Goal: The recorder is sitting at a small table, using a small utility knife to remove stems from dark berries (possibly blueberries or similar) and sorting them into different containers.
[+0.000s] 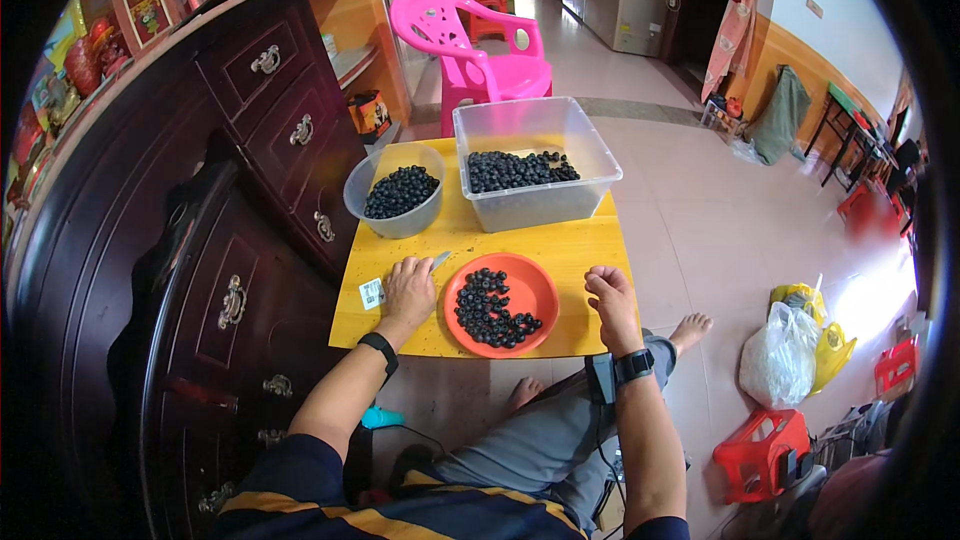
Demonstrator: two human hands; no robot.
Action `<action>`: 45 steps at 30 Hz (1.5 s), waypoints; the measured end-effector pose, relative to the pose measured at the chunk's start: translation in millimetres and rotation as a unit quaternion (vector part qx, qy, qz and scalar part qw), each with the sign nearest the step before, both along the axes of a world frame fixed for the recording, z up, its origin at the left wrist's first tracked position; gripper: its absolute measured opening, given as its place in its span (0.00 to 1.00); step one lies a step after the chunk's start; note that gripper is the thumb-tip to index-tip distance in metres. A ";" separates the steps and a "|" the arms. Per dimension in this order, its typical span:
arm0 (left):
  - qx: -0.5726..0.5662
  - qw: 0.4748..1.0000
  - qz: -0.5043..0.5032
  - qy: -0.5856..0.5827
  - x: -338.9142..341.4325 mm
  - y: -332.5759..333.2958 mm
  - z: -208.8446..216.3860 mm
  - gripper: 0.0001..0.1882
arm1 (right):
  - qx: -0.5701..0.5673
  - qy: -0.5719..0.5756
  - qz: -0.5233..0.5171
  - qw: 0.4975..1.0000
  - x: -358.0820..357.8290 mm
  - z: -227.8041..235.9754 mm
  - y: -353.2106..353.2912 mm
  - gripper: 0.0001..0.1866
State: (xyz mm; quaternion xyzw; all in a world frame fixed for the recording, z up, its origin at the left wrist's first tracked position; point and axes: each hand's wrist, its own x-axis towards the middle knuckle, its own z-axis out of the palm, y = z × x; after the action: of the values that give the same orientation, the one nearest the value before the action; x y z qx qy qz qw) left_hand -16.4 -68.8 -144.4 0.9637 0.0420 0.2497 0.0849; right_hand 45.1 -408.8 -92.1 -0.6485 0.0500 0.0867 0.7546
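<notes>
My left hand point(410, 292) lies palm down on the yellow table, its fingers bent over a small knife. Only the knife's blade point(440, 261) shows, pointing away past my fingertips; the handle is hidden under the hand. Just right of it sits a shallow orange-red plate point(536, 285) with small dark round fruits point(484, 305) spread over its left and lower part. My right hand point(612, 296) is raised beside the plate's right side, fingers curled in. Whatever those fingers hold, if anything, cannot be made out.
Behind the plate stand a round translucent tub point(405, 225) and a larger rectangular bin point(540, 202), both holding dark fruits. A white label point(372, 294) lies left of my left hand. Dark wooden drawers point(235, 280) border the left; a pink chair point(490, 65) stands beyond the table point(390, 265).
</notes>
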 end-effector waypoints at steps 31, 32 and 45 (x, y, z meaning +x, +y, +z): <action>-0.013 0.999 -0.029 -0.009 3.0 11.4 -13.0 0.12 | -0.221 -0.114 0.175 0.953 -67.3 -37.4 -107.1 0.14; -0.009 0.999 -0.028 -0.014 3.5 13.8 -14.3 0.13 | -0.221 -0.115 0.171 0.953 -73.4 -37.1 -110.7 0.14; 0.011 1.000 -0.022 -0.003 4.0 21.4 -19.7 0.10 | -0.265 -0.233 0.062 0.934 -101.3 -48.8 -91.7 0.17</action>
State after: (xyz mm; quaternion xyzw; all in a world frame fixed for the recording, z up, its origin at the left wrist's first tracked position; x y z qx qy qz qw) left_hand -12.4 -47.4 -164.0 0.9645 0.0176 0.2513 0.0794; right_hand -56.2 -500.6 -140.9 -0.8287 -0.1466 -0.0363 0.5390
